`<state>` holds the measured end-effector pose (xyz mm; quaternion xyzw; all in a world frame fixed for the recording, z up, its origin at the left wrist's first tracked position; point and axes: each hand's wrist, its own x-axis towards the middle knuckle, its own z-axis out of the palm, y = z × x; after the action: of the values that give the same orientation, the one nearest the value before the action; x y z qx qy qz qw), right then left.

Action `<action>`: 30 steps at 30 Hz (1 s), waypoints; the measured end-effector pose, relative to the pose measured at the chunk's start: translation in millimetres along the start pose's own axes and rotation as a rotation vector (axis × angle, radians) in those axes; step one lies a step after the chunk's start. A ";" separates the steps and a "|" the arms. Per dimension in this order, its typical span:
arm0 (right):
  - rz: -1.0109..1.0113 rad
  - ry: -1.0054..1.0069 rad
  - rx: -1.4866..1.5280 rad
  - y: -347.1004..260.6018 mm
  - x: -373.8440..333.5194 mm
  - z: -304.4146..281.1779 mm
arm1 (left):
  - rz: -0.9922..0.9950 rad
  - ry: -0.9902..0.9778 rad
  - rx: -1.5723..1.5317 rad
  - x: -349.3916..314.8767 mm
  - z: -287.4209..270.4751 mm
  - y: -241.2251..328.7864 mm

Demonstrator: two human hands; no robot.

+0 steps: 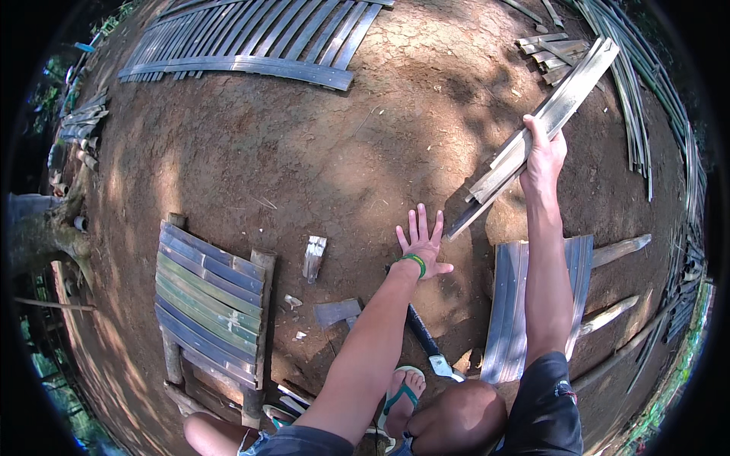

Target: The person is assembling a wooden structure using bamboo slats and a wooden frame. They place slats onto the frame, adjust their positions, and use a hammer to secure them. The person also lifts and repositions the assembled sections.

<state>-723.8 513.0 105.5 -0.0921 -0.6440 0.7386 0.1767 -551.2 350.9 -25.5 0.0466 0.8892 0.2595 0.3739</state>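
My right hand [544,156] is closed around a bundle of long, flat split-bamboo slats [569,97], raised and slanting from upper right toward the middle. The thumb lies across the top slat. The slats' lower end comes close to the fingertips of my left hand [420,247], which is spread open with nothing in it. A green band circles that wrist. Below it, partly behind my forearm, a tool with a black handle [420,332] and a shiny metal end lies on the ground by my sandalled foot [403,391]; its exact kind is unclear.
A panel of bamboo slats [209,300] rests on poles at the left; another slat stack [508,311] lies under my right arm. A large slatted frame [251,64] lies at the far left. Bamboo lengths [654,68] line the right edge. Small scraps [314,258] dot the dirt.
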 end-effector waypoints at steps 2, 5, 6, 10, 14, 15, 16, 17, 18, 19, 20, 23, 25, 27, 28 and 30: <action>0.004 -0.128 -0.021 -35.3 -55.0 29.4 | 0.102 0.057 -0.068 -18.1 -8.9 -11.8; 0.063 -0.429 -0.143 -79.5 -143.5 79.0 | 0.374 0.457 -0.779 -70.9 -12.9 -86.0; 0.071 -0.526 -0.192 -80.1 -166.6 90.9 | 0.334 0.519 -0.933 -109.1 -30.7 -98.2; 0.029 -0.886 -0.243 -56.4 -304.8 142.9 | 0.301 0.691 -1.571 -259.1 -56.2 -158.0; 0.224 -1.227 -0.283 -28.1 -460.9 151.3 | 0.178 0.725 -1.677 -354.6 -19.3 -213.8; 0.197 -1.241 -0.263 -12.6 -502.3 150.3 | 0.120 0.832 -1.599 -369.6 7.3 -237.2; 0.184 -1.264 -0.240 4.4 -546.5 146.0 | 0.041 0.938 -1.526 -382.9 46.0 -263.8; 0.226 -1.316 -0.192 11.4 -597.8 139.3 | -0.047 1.093 -1.571 -399.0 101.4 -294.2; 0.232 -1.321 -0.162 10.6 -623.3 131.2 | -0.076 1.213 -1.605 -400.2 132.1 -302.1; 0.299 -1.240 -0.070 16.5 -640.7 120.8 | -0.030 1.267 -1.673 -398.2 143.9 -294.3; 0.239 -1.198 -0.190 30.7 -642.8 106.5 | -0.009 1.297 -1.819 -401.7 142.8 -270.3; 0.154 -1.162 -0.298 6.7 -695.5 83.5 | 0.049 1.433 -1.820 -419.6 206.1 -285.7; 0.133 -1.066 -0.451 13.9 -693.9 64.1 | -0.057 1.470 -1.846 -429.2 214.4 -273.4; 0.235 -0.929 -0.567 31.4 -679.2 44.9 | -0.124 1.547 -1.970 -449.0 198.9 -262.7; 0.257 -0.901 -0.615 23.3 -677.7 44.4 | -0.104 1.632 -1.976 -457.4 206.6 -273.1; 0.024 -0.857 -0.670 28.3 -669.1 36.8 | -0.269 1.730 -1.903 -469.6 215.2 -297.5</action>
<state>-125.2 222.1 22.0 0.1586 -0.8573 0.4665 -0.1491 -33.6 56.5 1.7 -0.5077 0.3054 0.6930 -0.4107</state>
